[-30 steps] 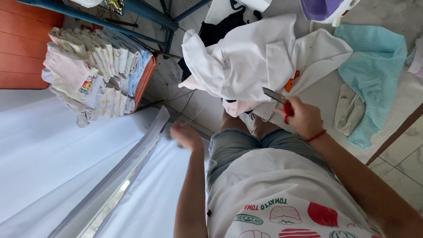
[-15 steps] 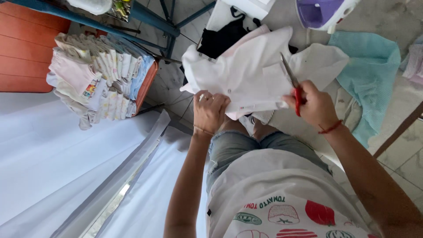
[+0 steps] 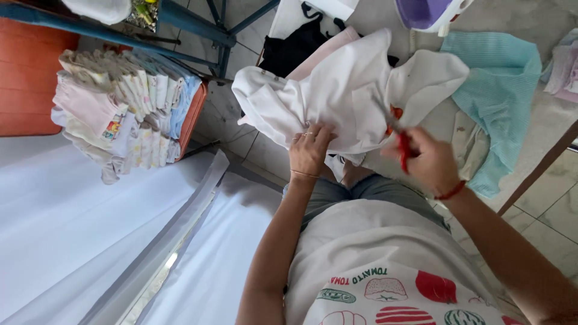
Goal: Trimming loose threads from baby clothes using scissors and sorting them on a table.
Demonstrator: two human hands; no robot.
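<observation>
A white garment (image 3: pixel 343 90) lies bunched over my lap and knees. My left hand (image 3: pixel 308 151) grips its lower edge, fingers pinched into the cloth. My right hand (image 3: pixel 424 161) holds small red-handled scissors (image 3: pixel 401 139), their blades pointing up against the white fabric near an orange patch. A red band circles my right wrist, a thin bracelet my left.
A stack of folded baby clothes (image 3: pixel 120 108) sits on an orange stool at the left. A teal cloth (image 3: pixel 500 84) and other garments lie on the floor at the right. A white covered surface (image 3: pixel 72 229) fills the lower left. A blue metal frame (image 3: pixel 198 30) stands beyond.
My left hand rose from near my knee and took hold of the white garment. My right hand brought the scissors up to the cloth.
</observation>
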